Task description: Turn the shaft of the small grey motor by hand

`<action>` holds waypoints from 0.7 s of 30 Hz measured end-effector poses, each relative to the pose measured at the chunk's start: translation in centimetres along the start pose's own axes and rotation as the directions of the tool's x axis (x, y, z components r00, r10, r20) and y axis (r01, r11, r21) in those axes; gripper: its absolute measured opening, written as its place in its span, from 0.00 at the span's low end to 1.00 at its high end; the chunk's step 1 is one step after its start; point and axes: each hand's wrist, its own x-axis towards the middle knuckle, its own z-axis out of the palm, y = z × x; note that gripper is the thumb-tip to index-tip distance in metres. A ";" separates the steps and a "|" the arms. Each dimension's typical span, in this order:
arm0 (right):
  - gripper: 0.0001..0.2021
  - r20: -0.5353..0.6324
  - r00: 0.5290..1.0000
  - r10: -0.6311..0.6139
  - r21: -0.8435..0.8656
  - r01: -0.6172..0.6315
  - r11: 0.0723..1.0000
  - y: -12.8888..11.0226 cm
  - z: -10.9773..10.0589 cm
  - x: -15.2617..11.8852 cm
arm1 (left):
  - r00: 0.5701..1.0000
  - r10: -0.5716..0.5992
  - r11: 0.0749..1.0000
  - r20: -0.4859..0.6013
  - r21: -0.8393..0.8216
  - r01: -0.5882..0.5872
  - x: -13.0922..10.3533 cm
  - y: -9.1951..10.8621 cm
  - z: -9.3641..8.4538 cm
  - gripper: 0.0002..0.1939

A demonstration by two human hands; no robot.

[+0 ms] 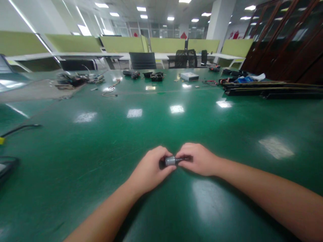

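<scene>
Fingers (167, 172), two hands (148, 169) (202, 159), one grey cylinder (170, 160) held between

Ahead of the left hand (148, 169) and right hand (200, 159), I see a broad stretch of green table (113, 134) either could cross. A metal cylinder (170, 160) and thin dark rod (180, 160) fill the gap between them. Leftward, a black cable (25, 127) blocks the way; at the far side, a white box (189, 77) and black bars (272, 91) do.
</scene>
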 end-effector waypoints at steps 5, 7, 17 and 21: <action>0.07 -0.019 1.000 -0.012 0.012 0.012 1.000 0.1 0.0 -0.1 | 1.000 0.000 1.000 -0.001 0.012 0.000 0.0 0.0 -0.1 0.08; 0.07 -0.024 1.000 -0.018 0.010 0.018 1.000 0.2 0.1 -0.1 | 1.000 0.001 1.000 0.003 0.010 -0.001 -0.1 0.1 -0.1 0.08; 0.07 -0.042 0.999 -0.023 0.013 0.024 1.000 0.1 -0.2 -0.2 | 1.000 0.001 1.000 -0.004 0.011 -0.001 -0.1 0.1 -0.1 0.08; 0.08 -0.038 0.999 -0.035 0.008 0.036 0.999 0.1 -0.3 -0.2 | 1.000 0.002 1.000 -0.003 0.011 -0.002 -0.1 0.1 -0.2 0.09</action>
